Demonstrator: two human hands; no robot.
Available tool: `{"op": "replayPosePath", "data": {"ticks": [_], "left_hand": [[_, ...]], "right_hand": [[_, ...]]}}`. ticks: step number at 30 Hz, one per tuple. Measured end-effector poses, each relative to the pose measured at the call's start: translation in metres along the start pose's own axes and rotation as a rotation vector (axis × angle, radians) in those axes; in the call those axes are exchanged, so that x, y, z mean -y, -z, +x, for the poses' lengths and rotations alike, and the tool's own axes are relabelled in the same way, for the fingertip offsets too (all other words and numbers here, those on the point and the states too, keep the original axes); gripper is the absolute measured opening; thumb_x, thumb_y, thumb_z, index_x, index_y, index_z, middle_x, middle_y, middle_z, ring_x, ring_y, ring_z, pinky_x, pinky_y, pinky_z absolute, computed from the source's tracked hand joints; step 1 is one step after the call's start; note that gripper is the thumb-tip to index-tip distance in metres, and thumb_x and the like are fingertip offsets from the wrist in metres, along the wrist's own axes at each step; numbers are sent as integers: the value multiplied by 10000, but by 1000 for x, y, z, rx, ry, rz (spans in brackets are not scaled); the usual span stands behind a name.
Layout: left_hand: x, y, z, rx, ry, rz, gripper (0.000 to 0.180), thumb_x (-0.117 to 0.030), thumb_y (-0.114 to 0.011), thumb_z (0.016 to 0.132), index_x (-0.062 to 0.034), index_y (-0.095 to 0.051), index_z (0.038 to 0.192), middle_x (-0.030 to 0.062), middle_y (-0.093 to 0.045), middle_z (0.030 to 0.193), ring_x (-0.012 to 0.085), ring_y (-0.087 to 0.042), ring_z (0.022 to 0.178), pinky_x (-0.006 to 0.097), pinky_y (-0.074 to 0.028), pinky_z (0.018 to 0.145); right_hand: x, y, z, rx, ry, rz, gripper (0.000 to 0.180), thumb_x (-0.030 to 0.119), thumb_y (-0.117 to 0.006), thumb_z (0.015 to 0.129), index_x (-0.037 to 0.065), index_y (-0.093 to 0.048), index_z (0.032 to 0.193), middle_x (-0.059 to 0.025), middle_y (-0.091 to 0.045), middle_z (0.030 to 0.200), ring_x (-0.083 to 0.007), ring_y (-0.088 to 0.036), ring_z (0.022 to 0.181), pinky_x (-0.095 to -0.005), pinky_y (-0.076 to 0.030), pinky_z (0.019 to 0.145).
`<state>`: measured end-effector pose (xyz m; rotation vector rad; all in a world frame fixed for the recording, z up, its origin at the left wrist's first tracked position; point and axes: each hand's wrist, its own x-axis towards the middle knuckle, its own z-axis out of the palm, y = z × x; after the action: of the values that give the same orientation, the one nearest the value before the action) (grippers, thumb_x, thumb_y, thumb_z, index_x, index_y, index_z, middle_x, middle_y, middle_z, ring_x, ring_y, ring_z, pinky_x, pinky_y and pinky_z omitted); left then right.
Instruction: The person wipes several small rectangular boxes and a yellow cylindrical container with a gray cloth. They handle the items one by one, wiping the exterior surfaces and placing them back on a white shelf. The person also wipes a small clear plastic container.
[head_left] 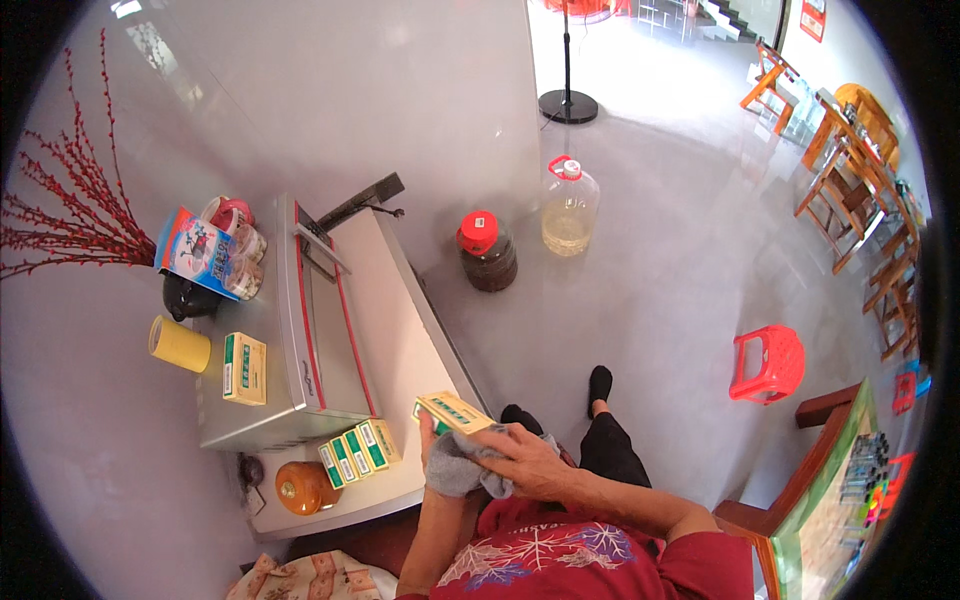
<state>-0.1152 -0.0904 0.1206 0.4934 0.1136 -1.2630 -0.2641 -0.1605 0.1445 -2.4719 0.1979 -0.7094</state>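
In front of my chest, above the cabinet's edge, my left hand (428, 437) grips a small cream carton (455, 411) with green panels, its thumb side showing at the left end. The grey cloth (455, 463) covers much of that hand. From the right, my right hand (530, 464) presses the cloth against the carton, fingers closed over it. Several similar cartons (358, 452) stand in a row on the white cabinet top (392, 300), left of my hands. Another carton (246, 369) sits on a silver appliance (262, 300).
Beside the row of cartons is a round orange-brown jar (305, 488). The appliance also bears a yellow cylinder (180, 344) and a blue packet (199, 252). On the floor are a red-lidded jar (488, 262), a large clear jug (571, 212) and a red stool (768, 364).
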Motion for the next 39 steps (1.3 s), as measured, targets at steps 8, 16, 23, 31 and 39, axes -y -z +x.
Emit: {"op": "replayPosePath", "data": {"ticks": [8,16,23,31,39], "left_hand": [[15,4,5,-205,-119,238,424,-270,-564,831,-88,-463,1200,97,-560,1118,247,-532,1062,407,-461,901],[27,-5,-13,-152,-212,685,824,52,-614,676,-163,-241,1379,50,-478,1132,172,-499,1039,299,-457,862],[20,27,-30,-361,-219,857,783,-33,-676,654,-80,-244,1305,90,-493,1056,179,-537,934,312,-500,769],[-37,136,0,-751,-391,1665,465,-98,-643,659,33,-440,1057,224,-542,942,362,-553,830,413,-478,696],[-45,164,12,-988,-743,2164,528,-85,-662,679,59,-397,1112,221,-412,1045,372,-404,979,452,-345,876]], "right_hand": [[-18,-23,4,-85,-238,7,643,172,-710,647,45,-442,1218,-264,-381,1227,-411,-452,1033,-455,-404,891],[-46,-26,-29,370,-531,311,537,211,-689,700,68,-463,1165,-182,-514,1089,-392,-550,941,-441,-461,781],[-74,-48,-64,340,-831,468,376,198,-678,706,37,-569,1028,-180,-635,913,-332,-613,864,-385,-469,749],[-51,-36,-52,294,-783,562,366,174,-671,731,19,-550,1039,-154,-636,905,-260,-609,832,-338,-465,751],[-54,-47,-64,377,-797,443,364,231,-666,736,45,-558,1029,-203,-590,968,-374,-569,912,-406,-446,781]]}}
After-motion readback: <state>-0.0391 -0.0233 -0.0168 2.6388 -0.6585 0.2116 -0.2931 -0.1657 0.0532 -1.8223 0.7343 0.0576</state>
